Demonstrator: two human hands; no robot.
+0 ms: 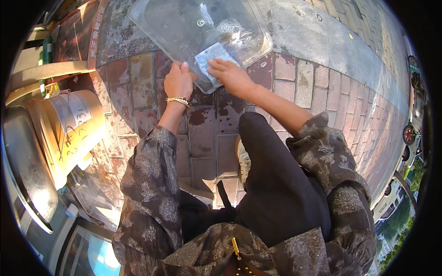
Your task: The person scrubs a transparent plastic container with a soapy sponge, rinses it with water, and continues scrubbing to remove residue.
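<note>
A large clear plastic lid [179,34] with a raised rim lies tilted at the top of the head view, wet and foamy in places. My left hand [178,83] is closed around its near left edge and wears beaded bracelets. My right hand [232,79] presses flat, fingers stretched, on a light blue cloth [212,54] that lies against the lid's near corner. Soap suds [232,30] sit just beyond the cloth. A small white streak of foam [206,14] shows farther up on the lid.
Wet brick paving [202,131] spreads beneath the lid, with a grey concrete strip [317,39] beyond. Flattened cardboard [76,124] and a dark metal pan-like object [30,161] stand close at my left. My bent knee [253,124] rises near my right forearm. Parked vehicles [391,200] show at far right.
</note>
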